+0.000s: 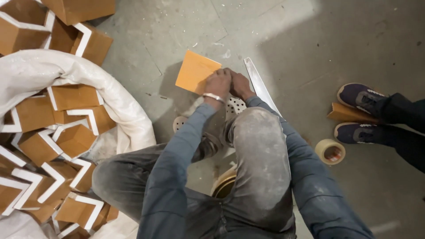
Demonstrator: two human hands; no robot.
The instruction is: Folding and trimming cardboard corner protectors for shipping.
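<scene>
1. The grey concrete floor [345, 40] is dusty and scuffed, and I am crouched on it with my knees up in dusty grey trousers.
2. To my left a big white sack [53, 71] stands open, heaped with brown cardboard pieces [73, 140] edged in white; more of the same are stacked beyond it at the top left.
3. On the right, another person's dark trouser legs and two dark blue shoes [357, 95] rest on the floor, with a folded brown cardboard piece [347, 113] lying between the shoes.
4. A long pale strip [261, 84] lies on the floor just beside my right hand, running back towards my right knee.
5. The orange-brown cardboard square [195, 71] sits tilted in front of me, just past my knees.
6. My left hand [218, 84], with a metal bangle at the wrist, is curled onto the square's near right edge, gripping it.
7. My right hand [240, 85] presses against the left one, fingers bent; whether it grips the square I cannot tell.
8. A roll of tape [330, 152] lies flat near my right leg.
</scene>
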